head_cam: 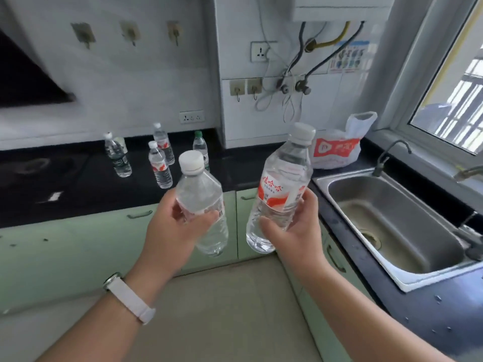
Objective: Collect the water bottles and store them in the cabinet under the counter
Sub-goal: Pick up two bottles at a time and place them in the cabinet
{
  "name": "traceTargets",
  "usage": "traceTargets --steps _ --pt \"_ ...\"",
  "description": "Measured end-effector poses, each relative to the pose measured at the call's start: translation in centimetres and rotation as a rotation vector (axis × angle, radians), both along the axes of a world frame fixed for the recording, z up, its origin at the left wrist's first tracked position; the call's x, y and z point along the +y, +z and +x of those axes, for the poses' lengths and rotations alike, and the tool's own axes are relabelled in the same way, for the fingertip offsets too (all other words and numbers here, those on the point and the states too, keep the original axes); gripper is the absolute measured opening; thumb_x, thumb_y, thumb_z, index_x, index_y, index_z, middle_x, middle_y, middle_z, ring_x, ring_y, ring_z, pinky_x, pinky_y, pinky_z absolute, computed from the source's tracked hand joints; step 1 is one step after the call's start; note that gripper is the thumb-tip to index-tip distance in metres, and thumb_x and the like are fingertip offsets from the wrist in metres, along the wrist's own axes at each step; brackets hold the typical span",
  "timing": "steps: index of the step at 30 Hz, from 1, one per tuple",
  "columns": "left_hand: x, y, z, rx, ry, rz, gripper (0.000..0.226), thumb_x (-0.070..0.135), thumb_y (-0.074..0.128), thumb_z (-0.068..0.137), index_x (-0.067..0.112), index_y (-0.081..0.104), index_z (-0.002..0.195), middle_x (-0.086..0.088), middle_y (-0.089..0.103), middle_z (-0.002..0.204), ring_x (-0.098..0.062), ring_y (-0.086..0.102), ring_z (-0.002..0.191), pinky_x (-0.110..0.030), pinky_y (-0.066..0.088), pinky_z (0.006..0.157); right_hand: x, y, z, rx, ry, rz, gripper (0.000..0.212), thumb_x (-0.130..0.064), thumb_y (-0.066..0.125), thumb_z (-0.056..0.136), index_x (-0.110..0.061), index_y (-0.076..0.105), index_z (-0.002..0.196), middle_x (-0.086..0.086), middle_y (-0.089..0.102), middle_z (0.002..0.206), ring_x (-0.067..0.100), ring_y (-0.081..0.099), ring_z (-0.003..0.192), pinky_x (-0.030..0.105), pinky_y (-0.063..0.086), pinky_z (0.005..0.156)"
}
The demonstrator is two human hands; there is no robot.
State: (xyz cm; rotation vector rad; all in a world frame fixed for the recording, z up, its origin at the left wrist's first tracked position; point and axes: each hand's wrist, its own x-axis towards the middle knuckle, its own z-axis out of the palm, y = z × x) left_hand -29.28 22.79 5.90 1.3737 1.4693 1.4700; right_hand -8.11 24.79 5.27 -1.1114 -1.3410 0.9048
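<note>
Holding one water bottle apiece, both hands were already full and raised in front of the green cabinet doors (pixel 251 223) under the counter (pixel 78 184). The left hand (pixel 172 226) was wrapped around the middle of a clear bottle (pixel 201 202), fingers pressed on its label, the long axis leaning a little toward the right with the white cap uppermost. The right hand (pixel 295 223) was closed on the lower half of a red-labelled bottle (pixel 281 189), thumb across the front, and this one tilted the same way, cap up and away from the body. The two bottles stood just beside each other without touching. The doors lay below and beyond both grips — the narrow one directly behind the gap between the bottles, a wider one (pixel 104 231) off to the left — and all looked shut, so neither hand seemed free to pull a handle (pixel 139 214); one bottle would probably have to be set down or tucked away first. Four more bottles (pixel 160 165) waited on the dark counter, up and to the left of the left grip, nearer that hand than the other. The sink (pixel 392 218) and a plastic bag (pixel 337 150) lay to the right of the right grip. Nothing inside the cabinets could be seen, the left bottle's label was mostly covered by fingers, and the far bottles were blurred — their fill level could not be judged.
</note>
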Motion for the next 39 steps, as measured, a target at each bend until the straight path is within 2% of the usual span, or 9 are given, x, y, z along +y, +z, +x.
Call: traceTargets --steps 2,5,10,16,19,25,31,34,39 --pt "-1.2 0.1 -1.0 -0.029 0.057 0.007 0.05 0.02 0.091 0.072 0.03 0.065 0.114 0.011 0.074 0.105 -0.008 0.071 0.097 -0.022 0.052 0.079 -0.1 -0.1 -1.4 -0.02 0.06 -0.018 0.067 -0.012 0.079 0.072 -0.044 0.042 0.116 -0.01 0.065 0.11 0.003 0.065 0.098 0.037 0.054 0.092" --pt "-3.1 0.3 -3.6 -0.043 0.143 0.021 0.053 0.04 0.086 0.061 0.038 0.066 0.11 0.009 0.074 0.105 -0.009 0.071 0.097 -0.029 0.053 0.082 -0.2 0.1 -4.4 -0.043 0.131 -0.041 0.064 -0.01 0.08 0.072 -0.038 0.047 0.12 -0.015 0.065 0.105 0.001 0.064 0.096 0.036 0.053 0.092" --pt "-6.4 0.4 -10.7 -0.039 0.259 0.002 0.05 0.045 0.084 0.059 0.045 0.066 0.106 0.012 0.075 0.105 -0.011 0.071 0.099 -0.034 0.055 0.086 -1.0 0.4 -12.1 -0.079 0.21 -0.016 0.062 -0.022 0.081 0.07 -0.03 0.05 0.123 -0.014 0.066 0.107 0.009 0.064 0.104 0.04 0.052 0.094" --pt "-10.3 -0.1 -21.7 -0.081 0.398 -0.008 0.047 0.041 0.085 0.059 0.042 0.066 0.103 0.012 0.074 0.102 -0.008 0.071 0.095 -0.033 0.056 0.085 -2.4 0.8 -23.6 -0.144 0.337 0.012 0.057 -0.012 0.081 0.074 -0.03 0.05 0.117 -0.022 0.065 0.097 -0.001 0.063 0.094 0.012 0.048 0.079" --pt "-12.1 -0.5 -27.9 -0.081 0.47 -0.018 0.046 0.043 0.084 0.059 0.045 0.065 0.101 0.013 0.074 0.1 -0.011 0.07 0.094 -0.038 0.057 0.086 -3.5 1.2 -29.9 -0.152 0.381 0.042 0.056 -0.009 0.081 0.074 -0.028 0.05 0.116 -0.014 0.065 0.1 -0.001 0.064 0.092 0.012 0.05 0.078" --pt "-15.8 -1.4 -36.9 -0.095 0.591 -0.039 0.047 0.027 0.089 0.071 0.04 0.064 0.107 0.017 0.072 0.1 -0.008 0.069 0.094 -0.041 0.057 0.089 -5.4 1.2 -40.0 -0.16 0.495 0.058 0.056 -0.008 0.083 0.073 -0.026 0.051 0.115 -0.012 0.065 0.099 -0.002 0.064 0.089 0.01 0.049 0.074" --pt "-18.7 -2.1 -42.3 -0.093 0.702 -0.033 0.042 0.022 0.087 0.075 0.039 0.063 0.105 0.019 0.072 0.097 -0.005 0.069 0.09 -0.016 0.05 0.072 -6.1 0.5 -47.6 -0.184 0.645 0.033 0.061 -0.012 0.084 0.074 -0.031 0.048 0.118 -0.012 0.064 0.104 -0.002 0.063 0.094 0.012 0.051 0.075" --pt "-19.7 -2.9 -44.4 -0.094 0.761 -0.07 0.042 0.023 0.087 0.075 0.04 0.063 0.105 0.019 0.072 0.097 -0.005 0.069 0.09 -0.02 0.049 0.075 -5.9 -0.3 -50.9 -0.2 0.714 0.023 0.06 -0.014 0.084 0.073 -0.041 0.046 0.112 -0.014 0.062 0.105 -0.001 0.062 0.096 0.017 0.05 0.078" --pt "-20.5 -4.7 -48.4 -0.098 0.89 -0.155 0.044 0.023 0.088 0.075 0.039 0.062 0.107 0.022 0.071 0.097 -0.002 0.068 0.088 -0.021 0.049 0.076 -4.6 -2.5 -57.4 -0.212 0.866 -0.044 0.061 -0.015 0.083 0.074 -0.037 0.047 0.118 -0.013 0.062 0.109 0.003 0.062 0.101 0.03 0.053 0.089"
